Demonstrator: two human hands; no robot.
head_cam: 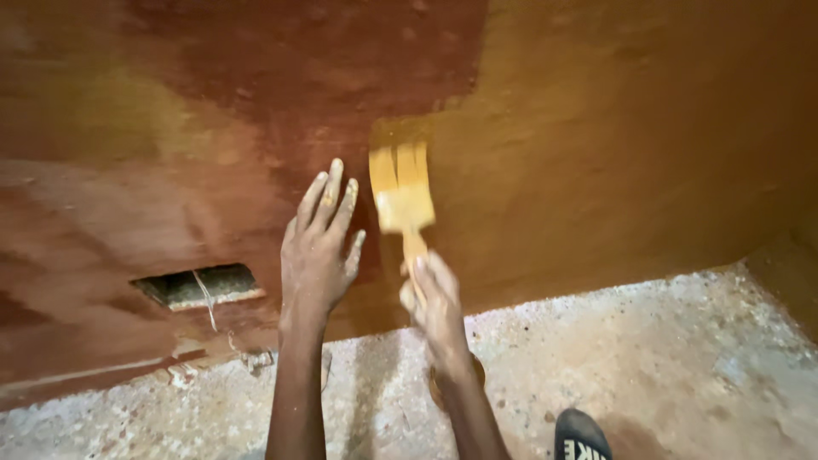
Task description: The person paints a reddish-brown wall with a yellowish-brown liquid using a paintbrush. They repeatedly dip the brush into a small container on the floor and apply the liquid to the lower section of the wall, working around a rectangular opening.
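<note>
My right hand (433, 300) grips the handle of a wide paintbrush (401, 198) coated in yellow-ochre paint. Its bristles press against the wall (596, 153) at the edge where the ochre-painted area meets the reddish-brown area (281, 77). My left hand (319, 247) lies flat on the reddish-brown wall just left of the brush, fingers spread and pointing up, with paint specks on them. The brush is blurred.
A rectangular hole (200, 285) with a loose wire opens low in the wall at the left. The speckled concrete floor (648, 358) runs along the bottom. A dark shoe (581, 436) shows at the bottom edge. A side wall (788, 264) closes the right corner.
</note>
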